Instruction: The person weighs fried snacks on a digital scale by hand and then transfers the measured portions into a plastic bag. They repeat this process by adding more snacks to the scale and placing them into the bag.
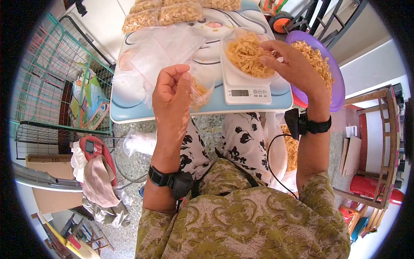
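Observation:
My left hand [172, 88] is closed in a pinch on the edge of a clear plastic bag [202, 96], which has some yellow pieces in its lower part. A clear bowl [224, 47] full of dried yellow pieces [246, 54], pasta-like in shape, stands on a white kitchen scale [233, 85]. Over the bowl's right side, my right hand [286, 62] has its fingers curled at the pieces. What lies between its thumb and fingers is not clear. Flat empty plastic bags [166, 45] spread across the table beside my left hand.
Several filled bags [181, 13] lie along the far side of the patterned table [129, 110]. A purple basin [337, 88] of similar pieces stands at the right. To the left is a green wire cage [47, 95]; a wooden frame [384, 142] stands at the far right.

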Tool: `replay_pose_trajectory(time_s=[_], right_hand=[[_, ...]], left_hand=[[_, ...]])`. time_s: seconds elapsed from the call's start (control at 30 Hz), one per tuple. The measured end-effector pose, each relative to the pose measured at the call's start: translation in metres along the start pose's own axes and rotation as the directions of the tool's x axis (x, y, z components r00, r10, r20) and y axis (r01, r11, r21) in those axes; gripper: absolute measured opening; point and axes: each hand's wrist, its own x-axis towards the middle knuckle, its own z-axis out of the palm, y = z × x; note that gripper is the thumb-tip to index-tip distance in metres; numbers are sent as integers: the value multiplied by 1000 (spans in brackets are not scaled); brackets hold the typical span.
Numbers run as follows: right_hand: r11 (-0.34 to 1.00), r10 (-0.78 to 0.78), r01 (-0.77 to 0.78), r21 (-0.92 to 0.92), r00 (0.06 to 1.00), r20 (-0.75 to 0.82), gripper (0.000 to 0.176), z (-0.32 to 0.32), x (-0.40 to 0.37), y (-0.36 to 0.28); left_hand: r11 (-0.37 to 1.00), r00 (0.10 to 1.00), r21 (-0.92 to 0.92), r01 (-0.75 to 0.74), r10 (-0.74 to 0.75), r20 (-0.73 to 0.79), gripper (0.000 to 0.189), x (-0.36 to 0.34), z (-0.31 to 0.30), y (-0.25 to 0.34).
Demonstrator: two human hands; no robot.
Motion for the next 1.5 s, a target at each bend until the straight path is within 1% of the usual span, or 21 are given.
replay_pose_trajectory(time_s=[0.03, 0.1, 0.23, 0.3, 0.43, 0.5, 0.63, 0.7, 0.73, 0.8, 0.83, 0.9, 0.93, 1.0, 1.03, 1.1, 1.13, 1.2, 1.3, 1.43, 1.5], right_hand=[[1000, 1, -1, 0, 1000, 0, 37, 1, -1, -1], [987, -102, 101, -125, 995, -8, 46, 3, -2, -1], [975, -138, 143, -168, 990, 39, 49, 7, -1, 2], [956, -210, 218, -197, 976, 62, 41, 11, 2, 5], [946, -220, 228, -232, 974, 60, 28, 15, 7, 4], [967, -135, 133, -216, 991, 6, 19, 13, 8, 5], [962, -212, 192, -193, 973, -90, 15, 14, 10, 13], [979, -204, 201, -45, 974, -101, 14, 6, 10, 7], [979, -204, 201, -44, 974, -101, 14, 5, 9, 6], [993, -57, 82, 86, 965, -258, 14, 4, 9, 3], [993, -57, 82, 84, 964, -259, 14, 4, 10, 6], [864, 183, -41, 502, 954, -237, 16, 5, 16, 18], [865, 180, -38, 500, 954, -239, 16, 6, 17, 18], [499, 285, 56, 865, 932, -225, 17, 9, 18, 19], [500, 284, 57, 864, 932, -226, 17, 10, 18, 23], [143, 292, 20, 989, 954, -62, 22, 9, 19, 31], [144, 292, 21, 989, 954, -62, 22, 10, 19, 33], [-5, 294, 8, 1000, 956, -7, 25, 12, 18, 35], [-60, 258, 7, 998, 966, 9, 23, 12, 17, 30], [-51, 269, 38, 998, 963, -23, 23, 12, 15, 12], [26, 221, 90, 996, 971, -93, 23, 14, 11, -11]], left_hand=[[1000, 1000, -4, 7, -7, -3, 18, 0, 0, 0], [1000, 1000, -9, 9, -9, -3, 18, 0, 0, -1], [1000, 1000, -20, 9, -9, -8, 18, 0, 0, -1], [1000, 1000, -20, 8, -9, -8, 18, 0, 0, 0], [1000, 1000, -16, 4, -4, -4, 18, 0, -1, 1], [1000, 1000, -6, 0, 0, -6, 18, 0, -2, 0], [999, 1000, -32, 1, -1, -2, 18, 0, -2, -1], [1000, 1000, -24, 3, -4, -7, 18, 0, -1, 0], [1000, 1000, -17, 5, -6, -12, 18, 0, -1, 0], [1000, 1000, -13, 7, -7, -11, 18, -1, -1, 0], [1000, 1000, -9, 7, -7, -11, 18, -1, -1, 1], [1000, 1000, -3, 13, -13, -16, 18, -1, -1, 2], [1000, 1000, 4, 22, -22, -22, 18, -1, 0, 2], [1000, 1000, -4, 21, -21, -18, 18, -1, -1, 1], [1000, 1000, -11, 23, -23, -13, 18, -1, -1, 1], [999, 1000, -23, 24, -25, -13, 17, -1, 0, 1], [999, 1000, -34, 27, -27, -15, 17, -1, 0, 1], [999, 1000, -37, 24, -24, -13, 18, -2, 1, 0], [999, 1000, -30, 19, -20, -8, 18, -1, 1, 0], [998, 999, -48, 47, -48, -20, 18, -2, 2, 3], [998, 999, -50, 47, -48, -18, 18, -2, 1, 3]])
